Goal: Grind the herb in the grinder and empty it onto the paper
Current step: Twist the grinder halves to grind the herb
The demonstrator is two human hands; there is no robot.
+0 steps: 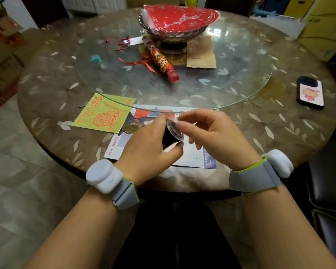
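While our left hand [149, 150] clamps the dark grinder [170, 133] above the paper [194, 156] on the desk [260, 133], our right hand [208, 131] pinches its clear lid, so emptying seems partly done, judging by the herb pile [131, 127].

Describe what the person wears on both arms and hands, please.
Both forearms are bare, with no sleeves and no gloves. The left wrist carries a grey fabric strap with lime-green edging and a rounded white plastic pod on its outer side. The right wrist has a matching grey strap and white pod. No cables show.
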